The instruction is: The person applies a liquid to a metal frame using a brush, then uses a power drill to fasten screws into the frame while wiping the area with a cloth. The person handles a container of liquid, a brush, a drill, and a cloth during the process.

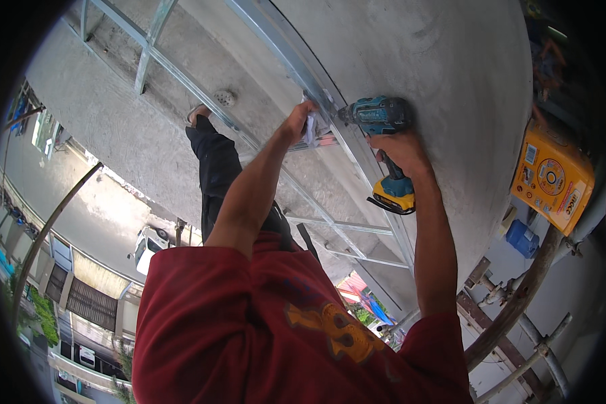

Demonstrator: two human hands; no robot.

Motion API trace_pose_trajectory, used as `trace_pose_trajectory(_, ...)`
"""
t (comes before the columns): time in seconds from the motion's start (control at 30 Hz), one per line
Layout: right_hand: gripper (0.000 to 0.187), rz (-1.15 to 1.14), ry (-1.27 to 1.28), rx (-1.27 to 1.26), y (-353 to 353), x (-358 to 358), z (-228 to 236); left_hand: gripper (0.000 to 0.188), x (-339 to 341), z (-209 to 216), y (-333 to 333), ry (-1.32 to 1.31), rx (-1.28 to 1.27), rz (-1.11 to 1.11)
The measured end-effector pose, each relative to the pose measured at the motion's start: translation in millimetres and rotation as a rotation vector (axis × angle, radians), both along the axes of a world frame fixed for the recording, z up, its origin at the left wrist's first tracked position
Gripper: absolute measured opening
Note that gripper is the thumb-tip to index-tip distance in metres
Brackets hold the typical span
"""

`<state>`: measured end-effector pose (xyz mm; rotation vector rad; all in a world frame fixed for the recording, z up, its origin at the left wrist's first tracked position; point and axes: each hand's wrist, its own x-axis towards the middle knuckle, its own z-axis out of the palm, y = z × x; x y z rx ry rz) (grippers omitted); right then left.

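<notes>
The drill (378, 116) lies on the right of the metal rail (276, 42), its body roughly level across the view and its nose aimed left at the rail's side, so its long axis crosses the rail's slanting run. The right hand (407, 155) is the nearer one, its fingers curled closed around the grip, above the yellow battery (396, 190). Opposite, on the rail's left, the left hand (297, 122) sits close to the drill's nose, fingers bent around a crumpled white cloth or bag (313, 129); how tightly they close cannot be told. Whether the drill's tip touches the metal is also unclear.
</notes>
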<state>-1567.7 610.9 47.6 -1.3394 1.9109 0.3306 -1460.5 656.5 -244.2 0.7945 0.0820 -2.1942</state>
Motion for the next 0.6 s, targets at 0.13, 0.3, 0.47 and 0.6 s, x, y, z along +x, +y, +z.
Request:
trace_pose_trajectory(0.13, 0.02, -0.268, -0.193, -0.051, 39.2, -26.1, -16.6, 0.032, 3.7, 32.2, 6.5, 0.059, 0.036, 0.021)
trace_pose_trajectory(0.3, 0.018, -0.367, -0.247, -0.236, 87.5, -42.5, -37.9, 0.034, -2.4, 31.5, 27.3, 0.015, 0.222, 0.205)
trace_pose_trajectory(0.47, 0.019, -0.275, -0.18, -0.501, 105.9, -26.8, -40.9, 0.041, 21.6, 37.8, 39.6, -1.036, -0.189, 0.298)
trace_pose_trajectory(0.6, 0.02, -0.186, -0.207, -0.577, 98.7, -28.0, -39.7, 0.042, 54.3, 114.8, 14.1, -1.433, -0.529, -0.355)
